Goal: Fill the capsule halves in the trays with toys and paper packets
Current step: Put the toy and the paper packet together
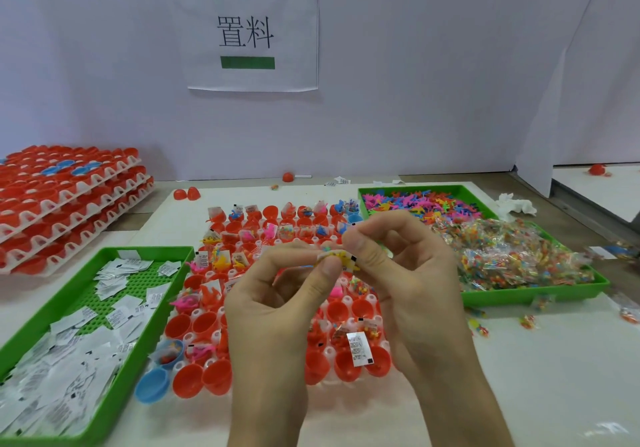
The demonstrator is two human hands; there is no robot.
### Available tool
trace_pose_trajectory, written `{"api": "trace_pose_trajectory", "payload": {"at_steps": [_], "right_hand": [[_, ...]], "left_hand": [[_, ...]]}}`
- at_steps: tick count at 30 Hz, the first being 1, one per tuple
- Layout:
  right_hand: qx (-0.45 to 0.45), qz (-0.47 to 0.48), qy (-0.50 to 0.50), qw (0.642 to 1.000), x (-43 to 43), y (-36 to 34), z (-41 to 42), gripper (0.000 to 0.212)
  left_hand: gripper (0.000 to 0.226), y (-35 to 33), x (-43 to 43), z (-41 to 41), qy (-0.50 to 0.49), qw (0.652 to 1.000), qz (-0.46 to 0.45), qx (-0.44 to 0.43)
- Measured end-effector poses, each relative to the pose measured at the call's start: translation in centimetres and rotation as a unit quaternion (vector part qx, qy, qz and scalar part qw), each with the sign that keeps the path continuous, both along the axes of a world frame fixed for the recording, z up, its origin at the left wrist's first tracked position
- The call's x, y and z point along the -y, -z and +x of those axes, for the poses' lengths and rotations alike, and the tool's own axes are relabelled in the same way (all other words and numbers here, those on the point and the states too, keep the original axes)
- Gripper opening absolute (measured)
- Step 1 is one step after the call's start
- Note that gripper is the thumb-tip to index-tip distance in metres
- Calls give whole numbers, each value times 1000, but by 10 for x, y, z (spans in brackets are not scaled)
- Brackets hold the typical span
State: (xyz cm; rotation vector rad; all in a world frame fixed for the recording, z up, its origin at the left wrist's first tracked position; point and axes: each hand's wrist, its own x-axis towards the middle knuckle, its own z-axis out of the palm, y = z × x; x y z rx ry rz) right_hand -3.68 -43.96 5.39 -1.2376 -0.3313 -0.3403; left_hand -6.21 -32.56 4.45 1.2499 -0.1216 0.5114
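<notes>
Two pinches meet: left hand (277,297) grips the paper packet (323,256), right hand (401,273) the yellow toy (343,260); a slip could drop either into filled capsule halves (378,366) at six o'clock.

the white paper sheet (252,31) taped on the wall reads "置料"; packet print is illegible.

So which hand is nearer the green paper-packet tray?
Left. The left hand is right of the green tray; the right hand lies farther right, both pinching a yellow toy.
</notes>
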Motion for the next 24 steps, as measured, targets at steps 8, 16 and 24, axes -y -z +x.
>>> {"api": "trace_pose_trajectory", "payload": {"at_steps": [8,16,24], "right_hand": [[31,-30,-116,992,5,-3,-2,21],[14,-123,-75,990,0,-4,-6,26],[-9,-186,-108,976,-6,-16,-1,26]], "left_hand": [[38,6,-9,1,15,999,-41,-24],[48,8,-11,1,45,990,-132,-24],[46,11,-30,0,52,990,-132,-16]]}}
